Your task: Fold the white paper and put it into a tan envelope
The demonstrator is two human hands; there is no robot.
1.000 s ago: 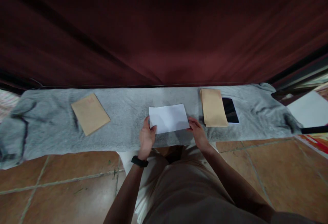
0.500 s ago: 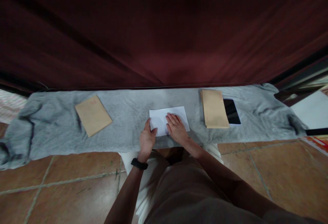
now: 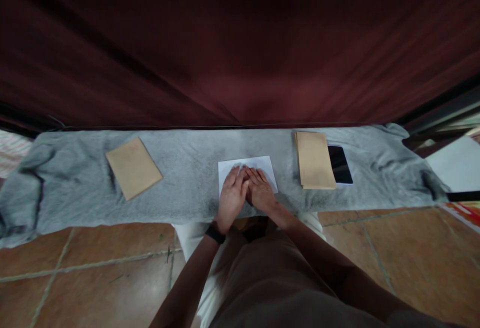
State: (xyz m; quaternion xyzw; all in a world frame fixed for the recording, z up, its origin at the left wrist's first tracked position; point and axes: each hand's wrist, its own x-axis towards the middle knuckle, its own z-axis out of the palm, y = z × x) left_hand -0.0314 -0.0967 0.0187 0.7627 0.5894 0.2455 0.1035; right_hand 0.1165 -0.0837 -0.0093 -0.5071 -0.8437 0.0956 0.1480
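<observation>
A folded white sheet of paper lies in the middle of a long grey towel. My left hand, with a black band on the wrist, lies flat on the paper's left half, fingers stretched out. My right hand rests flat beside it on the paper's middle, fingers together and extended. Both palms press down on the sheet and hide most of its near edge.
A single brown envelope lies on the towel to the left. A stack of brown envelopes sits to the right, with a dark phone next to it. A dark red curtain hangs behind. Orange floor tiles run below.
My right hand moved from the paper's right edge onto its top. My left hand then slid from the left edge onto the sheet beside it. The paper now lies flatter.
</observation>
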